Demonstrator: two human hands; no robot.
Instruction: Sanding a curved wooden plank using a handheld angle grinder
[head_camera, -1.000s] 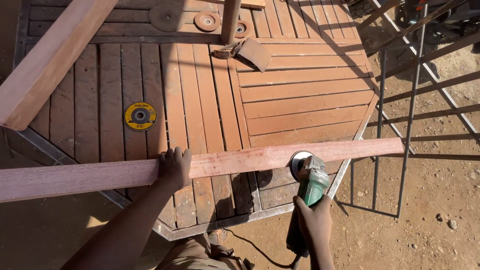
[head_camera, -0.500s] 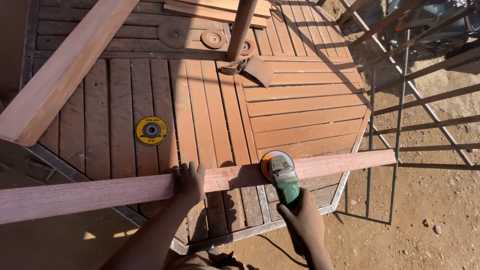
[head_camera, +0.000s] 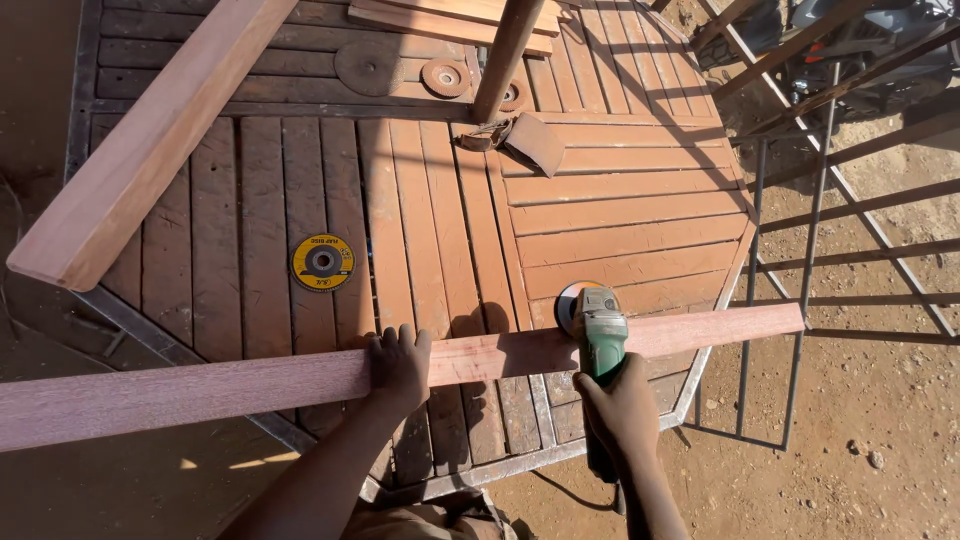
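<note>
An open-air carpentry yard, worked in full sun on bare packed dirt (head_camera: 880, 420). A slatted wooden tabletop (head_camera: 620, 215) in a metal frame serves as the bench, with spare sanding and cutting discs (head_camera: 322, 262) lying loose on it, long reddish planks (head_camera: 200, 390) laid across, and a green angle grinder (head_camera: 600, 330) at work. A welded steel bar frame (head_camera: 800, 260) stands just beside.
</note>
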